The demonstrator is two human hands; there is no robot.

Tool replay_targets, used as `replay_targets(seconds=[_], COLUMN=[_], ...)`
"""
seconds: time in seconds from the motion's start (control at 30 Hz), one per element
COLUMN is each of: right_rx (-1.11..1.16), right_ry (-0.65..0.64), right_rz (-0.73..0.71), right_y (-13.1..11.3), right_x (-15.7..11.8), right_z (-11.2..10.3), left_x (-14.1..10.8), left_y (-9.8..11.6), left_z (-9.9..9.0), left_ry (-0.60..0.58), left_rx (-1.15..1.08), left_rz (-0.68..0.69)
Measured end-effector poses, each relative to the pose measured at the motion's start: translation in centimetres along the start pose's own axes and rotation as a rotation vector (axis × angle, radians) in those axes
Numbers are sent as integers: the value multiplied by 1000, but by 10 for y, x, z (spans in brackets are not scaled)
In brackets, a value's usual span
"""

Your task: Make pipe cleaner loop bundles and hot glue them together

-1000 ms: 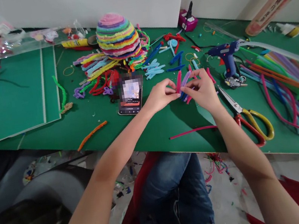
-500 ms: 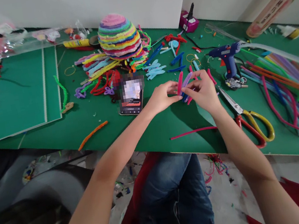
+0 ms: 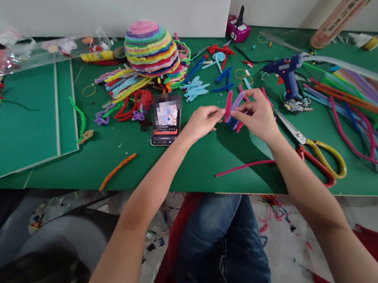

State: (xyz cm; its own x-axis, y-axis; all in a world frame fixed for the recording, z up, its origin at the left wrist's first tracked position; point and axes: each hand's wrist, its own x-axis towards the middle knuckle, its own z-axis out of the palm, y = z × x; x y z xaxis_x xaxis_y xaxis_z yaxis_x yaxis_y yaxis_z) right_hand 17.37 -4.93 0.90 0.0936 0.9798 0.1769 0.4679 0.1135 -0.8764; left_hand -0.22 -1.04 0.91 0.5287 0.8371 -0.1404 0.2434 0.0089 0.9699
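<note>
My right hand point(image 3: 259, 112) pinches a small bundle of bent purple pipe cleaners point(image 3: 237, 102) above the table. A pink pipe cleaner loop point(image 3: 228, 105) stands up at the bundle's left side, and more pink and blue ends show around the fingers. My left hand point(image 3: 207, 120) is closed in a pinch right at the edge of the pink loop; what lies between its fingertips is too small to make out. A straight pink pipe cleaner point(image 3: 244, 167) lies on the table below, its right end hidden by my right forearm.
Scissors point(image 3: 307, 141) and a blue glue gun point(image 3: 285, 72) lie to the right, beside a heap of long pipe cleaners point(image 3: 369, 116). A phone point(image 3: 166, 121) rests left of my hands. Behind stand a striped dome point(image 3: 150, 46) and light-blue pieces point(image 3: 196, 87). An orange piece point(image 3: 117, 171) lies left.
My left hand has drawn slightly left, off the purple bundle, with its fingers pinched closer together. My right hand keeps its hold in the same place.
</note>
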Motion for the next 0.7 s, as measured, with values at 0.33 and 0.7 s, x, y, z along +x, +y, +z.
replay_targets(seconds=[0.33,0.7], right_rx=[0,20], right_ry=[-6,62], right_rz=[3,2], right_y=[-3,-7], right_x=[-1,-4], right_z=[1,7], left_x=[-2,-1], left_y=[2,-3], left_z=[0,4], left_ry=[-30,95], left_rx=[104,252], left_rz=[107,219])
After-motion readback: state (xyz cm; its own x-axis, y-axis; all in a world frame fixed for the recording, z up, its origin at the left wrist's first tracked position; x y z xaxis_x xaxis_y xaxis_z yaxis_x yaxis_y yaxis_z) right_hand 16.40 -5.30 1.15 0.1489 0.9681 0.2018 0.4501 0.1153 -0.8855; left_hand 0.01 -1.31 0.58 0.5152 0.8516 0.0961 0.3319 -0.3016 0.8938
